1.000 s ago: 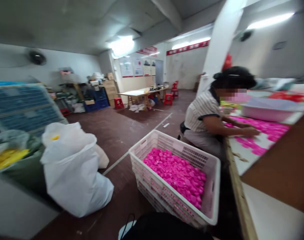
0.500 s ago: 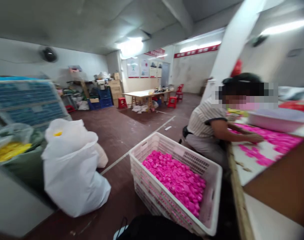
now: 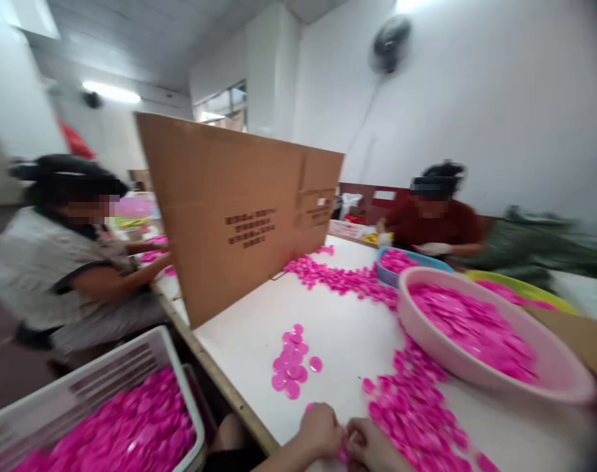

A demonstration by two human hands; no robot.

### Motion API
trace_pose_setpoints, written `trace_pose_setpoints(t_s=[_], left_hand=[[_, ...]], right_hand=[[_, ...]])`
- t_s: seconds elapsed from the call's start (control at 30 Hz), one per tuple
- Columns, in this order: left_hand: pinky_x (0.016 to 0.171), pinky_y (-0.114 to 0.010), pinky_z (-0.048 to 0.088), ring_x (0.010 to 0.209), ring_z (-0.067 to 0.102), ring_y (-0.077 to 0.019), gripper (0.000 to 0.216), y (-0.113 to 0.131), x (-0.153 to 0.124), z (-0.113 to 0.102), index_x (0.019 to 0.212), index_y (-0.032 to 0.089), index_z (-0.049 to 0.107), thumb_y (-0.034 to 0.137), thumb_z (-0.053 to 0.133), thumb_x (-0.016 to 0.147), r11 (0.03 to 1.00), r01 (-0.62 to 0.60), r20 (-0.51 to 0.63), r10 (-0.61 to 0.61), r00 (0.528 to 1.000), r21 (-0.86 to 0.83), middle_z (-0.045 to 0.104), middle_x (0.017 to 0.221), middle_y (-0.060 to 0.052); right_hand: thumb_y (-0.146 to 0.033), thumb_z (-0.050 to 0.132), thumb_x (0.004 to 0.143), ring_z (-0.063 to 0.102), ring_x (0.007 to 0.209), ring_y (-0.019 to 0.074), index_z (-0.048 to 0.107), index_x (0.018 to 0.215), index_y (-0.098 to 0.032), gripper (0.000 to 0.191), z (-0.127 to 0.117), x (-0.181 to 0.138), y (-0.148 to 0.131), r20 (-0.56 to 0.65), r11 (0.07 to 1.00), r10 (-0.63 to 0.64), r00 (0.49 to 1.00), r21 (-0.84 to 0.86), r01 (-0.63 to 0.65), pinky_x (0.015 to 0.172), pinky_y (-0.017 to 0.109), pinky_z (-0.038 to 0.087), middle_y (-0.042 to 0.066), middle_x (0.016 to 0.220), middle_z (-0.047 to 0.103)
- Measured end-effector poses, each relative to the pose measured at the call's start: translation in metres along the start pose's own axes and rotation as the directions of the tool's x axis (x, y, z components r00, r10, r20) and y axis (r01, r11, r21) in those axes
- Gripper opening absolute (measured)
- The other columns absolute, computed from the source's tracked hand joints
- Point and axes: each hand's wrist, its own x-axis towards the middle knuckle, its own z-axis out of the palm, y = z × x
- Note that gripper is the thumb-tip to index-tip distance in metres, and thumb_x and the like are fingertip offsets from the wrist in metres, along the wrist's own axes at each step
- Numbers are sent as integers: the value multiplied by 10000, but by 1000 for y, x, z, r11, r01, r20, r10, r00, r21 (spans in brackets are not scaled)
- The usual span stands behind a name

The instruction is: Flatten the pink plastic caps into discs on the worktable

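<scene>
Pink piece [image 3: 343, 452] seemingly pinched between left hand [image 3: 320, 429] and right hand [image 3: 369, 447], fingers closed. Loose pink discs [image 3: 291, 360] just beyond grip; pink heap [image 3: 411, 406] right, tub [image 3: 558, 368] farther, crate [image 3: 116, 373] left. View swung onto tabletop [image 3: 239, 334], hands newly visible: handwork apparently under way.

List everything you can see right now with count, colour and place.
table: one, white-topped, centre
cardboard: one, brown, upright on table
pieces: uncountable, pink, on table and in containers
pink basin: one, pale pink, right
blue tub: one, blue, beyond pink basin
yellow basin: one, yellow-green, behind pink basin
crate: one, white, lower left
co-workers: two, pale top left, dark red top right
fans: two, dark, upper right and far left
green cloth: dark green, far right
left hand: one, bare, near table edge, curled at a piece
right hand: one, bare, beside it
Smaller background things: too blurred
</scene>
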Motion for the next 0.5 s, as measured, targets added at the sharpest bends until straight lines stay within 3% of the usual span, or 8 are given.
trace_pose_setpoints(t_s=[0.07,0.13,0.2,0.27,0.37,0.5], left_hand=[[710,-392,402,782,551,-255,233,12,13,2,738,176,607,368,474,740,983,28,-131,-5,991,179,603,757,-100],[733,-401,385,850,527,-278,217,20,20,8,844,184,605,292,446,742,947,-28,-266,118,957,320,593,867,-108],[749,-396,377,901,497,-285,254,21,23,18,917,189,592,215,412,740,909,-129,-308,264,914,396,570,937,-105],[737,-388,379,895,488,-279,289,17,27,26,938,191,588,181,371,747,892,-166,-326,319,890,421,560,945,-104],[727,-392,377,877,482,-269,307,8,34,32,947,195,581,192,333,766,887,-190,-334,347,877,422,548,975,-109],[745,-397,372,903,479,-264,323,2,40,32,914,197,579,193,285,779,897,-219,-330,355,875,384,547,993,-92]], right_hand=[[-147,445,680,587,443,154,498,718,-185,76,7,-1,-4,-9,986,12,1000,166,-10,409,221,431,-10,456,572],[-97,428,606,582,419,159,499,726,-173,158,16,-2,-10,-56,967,45,997,253,-30,376,205,410,-22,420,560],[-66,430,541,584,419,159,510,675,-164,185,22,-3,-13,-40,946,111,993,309,-93,363,197,410,-23,420,562],[-54,460,500,586,425,155,510,566,-158,133,21,-2,-13,25,927,173,985,335,-172,365,191,420,-19,431,563],[-59,540,461,595,454,159,492,450,-157,110,11,3,-10,18,943,209,978,259,-207,374,183,424,-19,426,549],[-55,588,400,626,566,242,420,377,-172,206,4,14,-6,-125,975,221,967,4,-222,423,239,449,-44,360,460]])
